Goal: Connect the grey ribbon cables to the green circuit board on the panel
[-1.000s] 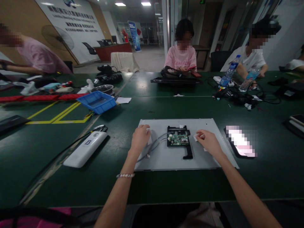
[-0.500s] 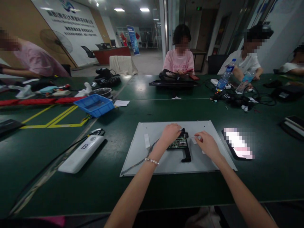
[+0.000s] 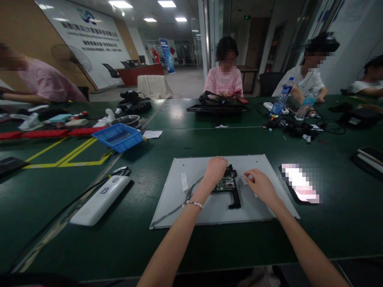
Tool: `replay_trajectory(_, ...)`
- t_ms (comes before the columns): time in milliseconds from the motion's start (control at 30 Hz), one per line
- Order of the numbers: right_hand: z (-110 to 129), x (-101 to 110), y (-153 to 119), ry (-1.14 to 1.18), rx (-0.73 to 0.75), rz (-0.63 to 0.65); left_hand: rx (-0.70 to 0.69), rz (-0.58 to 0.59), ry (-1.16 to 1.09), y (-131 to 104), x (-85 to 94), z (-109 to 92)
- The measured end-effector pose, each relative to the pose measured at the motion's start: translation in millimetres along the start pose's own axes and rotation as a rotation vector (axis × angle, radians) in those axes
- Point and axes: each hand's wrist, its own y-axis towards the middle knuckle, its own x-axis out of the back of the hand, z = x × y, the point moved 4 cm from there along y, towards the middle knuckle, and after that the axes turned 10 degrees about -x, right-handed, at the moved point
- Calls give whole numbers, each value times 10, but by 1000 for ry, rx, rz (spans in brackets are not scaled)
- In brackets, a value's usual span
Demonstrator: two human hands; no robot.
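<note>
Clock face centred on the circuit board (image 3: pixel 226 184), twelve pointing away from the wearer.

Pale panel (image 3: pixel 215 217): flat on the dark green table (image 3: pixel 239 247). Circuit board: on the panel, near its middle, set in a black bracket (image 3: pixel 235 199); one bracket leg extending toward six.

Left hand (image 3: pixel 216 169): over the eleven o'clock part of board and bracket, covering both in part; fingertips hidden, grip impossible to tell. Beaded bracelet (image 3: pixel 195 204): on the left wrist.

Right hand (image 3: pixel 260 183): above the panel at three; thumb and fingertips drawn close together at a white tab (image 3: pixel 243 180); whether pinching it, impossible to tell.

Grey cables (image 3: pixel 173 212): from the board toward eight, partly under the left wrist. White strip (image 3: pixel 184 181): on the panel at nine.

Phone (image 3: pixel 301 183): at three, just beside the panel, screen lit. White power bank (image 3: pixel 101 201): at nine, well apart from the panel. Blue tray (image 3: pixel 128 142): at ten, tilted. White paper (image 3: pixel 152 134): just beside the tray. Flat black device (image 3: pixel 217 109): at twelve. Two plastic bottles (image 3: pixel 282 97): at one, upper bodies leaning right.
</note>
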Motion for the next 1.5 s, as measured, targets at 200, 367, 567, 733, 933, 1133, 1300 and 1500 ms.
replay_trajectory(200,-30,-18,26,9,-11,-16,-75,-29,-18,149,56,-187)
replay_trajectory(367,-59,-18,40,5,-9,-29,-130,-16,-63,237,-49,-385)
replay_trajectory(567,-74,-15,43,2,-11,-35,-72,-58,-105,121,33,-303)
replay_trajectory(733,-41,11,46,7,12,-49,70,-135,-255,-249,154,1)
replay_trajectory(933,114,27,190,-98,119,-18,63,-77,-578,-742,134,244)
replay_trajectory(1133,249,-63,436,-248,204,57,49,-37,-760,-873,61,270)
replay_trajectory(1300,327,-96,456,-384,260,53,54,-9,-770,-897,0,256)
replay_trajectory(1500,392,-63,473,-413,238,3,68,9,-743,-909,-28,265)
